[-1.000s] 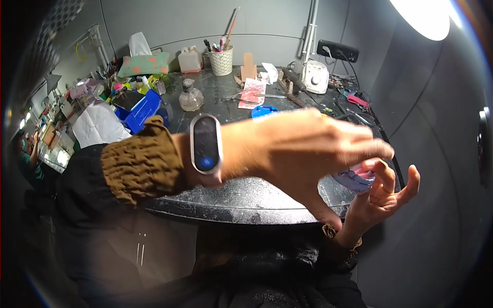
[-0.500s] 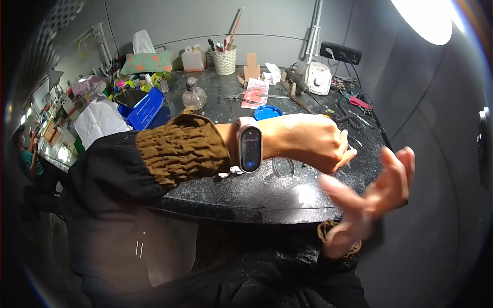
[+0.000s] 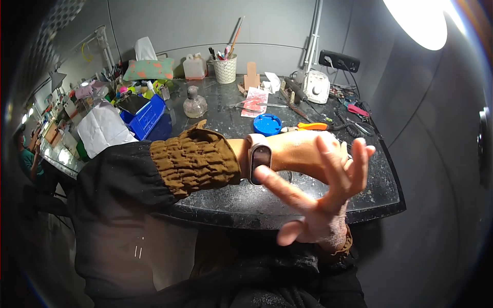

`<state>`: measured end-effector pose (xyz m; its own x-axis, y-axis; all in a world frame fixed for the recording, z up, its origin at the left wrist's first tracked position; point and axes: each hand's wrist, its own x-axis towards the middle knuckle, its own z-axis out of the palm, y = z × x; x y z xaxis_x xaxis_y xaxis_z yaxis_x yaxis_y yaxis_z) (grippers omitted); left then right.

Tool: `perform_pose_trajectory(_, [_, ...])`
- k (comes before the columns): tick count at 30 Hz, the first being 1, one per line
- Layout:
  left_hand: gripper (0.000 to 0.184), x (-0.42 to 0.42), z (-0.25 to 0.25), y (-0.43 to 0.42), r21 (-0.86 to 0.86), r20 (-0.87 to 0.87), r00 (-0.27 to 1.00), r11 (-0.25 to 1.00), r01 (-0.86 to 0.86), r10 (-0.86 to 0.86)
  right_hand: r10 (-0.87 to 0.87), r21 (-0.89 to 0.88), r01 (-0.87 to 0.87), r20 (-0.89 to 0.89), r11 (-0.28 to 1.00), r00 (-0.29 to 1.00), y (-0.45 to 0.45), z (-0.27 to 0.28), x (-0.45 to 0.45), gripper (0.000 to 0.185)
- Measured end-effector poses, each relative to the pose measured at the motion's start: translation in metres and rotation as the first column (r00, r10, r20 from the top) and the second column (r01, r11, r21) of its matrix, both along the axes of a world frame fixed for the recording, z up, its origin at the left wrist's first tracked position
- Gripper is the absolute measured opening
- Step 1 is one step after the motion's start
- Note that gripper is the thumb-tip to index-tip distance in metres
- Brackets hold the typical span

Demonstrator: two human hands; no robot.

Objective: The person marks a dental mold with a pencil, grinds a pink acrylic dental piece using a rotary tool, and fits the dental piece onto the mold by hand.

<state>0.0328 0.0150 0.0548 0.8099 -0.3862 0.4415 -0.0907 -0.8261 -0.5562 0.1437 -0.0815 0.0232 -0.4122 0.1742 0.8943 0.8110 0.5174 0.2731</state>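
Note:
My left forearm lies across the view in a gathered brown cuff, with a smart band [image 3: 261,161] in a pale strap on the wrist. Beyond the band, my left hand [image 3: 298,149] hangs over the desk, back upward; its fingers are mostly hidden behind my other hand. My right hand [image 3: 328,205] is raised in front of it with fingers spread and nothing in them. Its index fingertip is at the lower part of the band's dark screen, and the thumb points left below. A curved metal piece shows partly behind the wrist.
On the dark desk [image 3: 231,213] are a blue round lid [image 3: 267,124], orange-handled pliers [image 3: 312,126], tweezers on a red-and-white paper [image 3: 254,102], a glass bottle [image 3: 195,103] and a blue bin [image 3: 146,118]. A pen cup [image 3: 225,71] and lamp base [image 3: 315,87] stand behind. Another person sits far left.
My right hand has moved left from beside my left hand, bringing its index finger to the band. The band's lit display now looks dark. The view has shifted slightly, and orange-handled pliers show.

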Motion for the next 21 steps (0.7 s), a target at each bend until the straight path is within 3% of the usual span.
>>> perform_pose_trajectory(13, [0.012,-0.017,0.006,-0.005,-0.043,-0.038,0.999,0.999,0.001,-0.003,0.039,-0.011,-0.039,0.023,0.999,0.999,0.001,-0.004,-0.001,0.078])
perform_pose_trajectory(18, [0.012,-0.036,0.010,-0.008,-0.071,-0.061,0.998,0.997,-0.010,0.005,0.021,-0.010,-0.023,-0.110,1.000,0.994,-0.003,-0.004,0.009,0.082])
perform_pose_trajectory(21, [0.012,-0.043,0.011,-0.009,-0.086,-0.064,0.998,0.996,-0.010,0.005,0.021,-0.023,-0.023,-0.094,0.999,0.995,-0.005,-0.003,0.008,0.083])
